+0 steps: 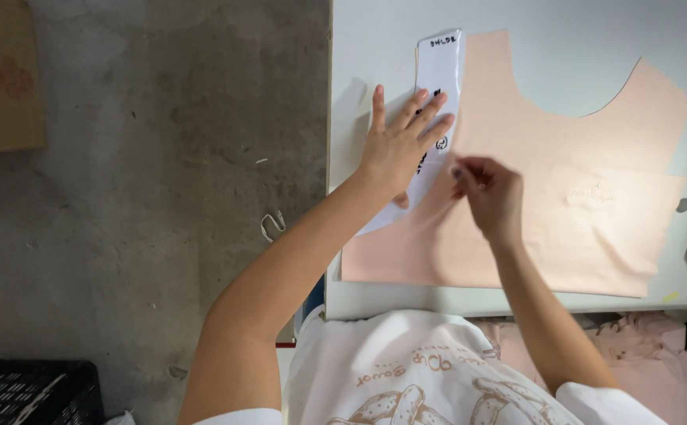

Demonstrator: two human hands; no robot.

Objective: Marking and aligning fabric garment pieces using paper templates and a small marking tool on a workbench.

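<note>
**Hands pin template on pink fabric**

Left hand [401,145] lies flat, fingers spread, pressing the white template [435,118] down along the pink fabric piece's [564,212] left edge. Right hand [491,193], just beside the template, pinches the fabric with closed fingertips on the white table [579,47].

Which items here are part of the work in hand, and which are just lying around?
In use:
- left hand, pressed flat on the white pattern template
- right hand, fingers pinched at the template's edge
- pink fabric piece on the white table

Lying about:
- cardboard box on the concrete floor
- black crate
- pink fabric pile below the table edge
</note>
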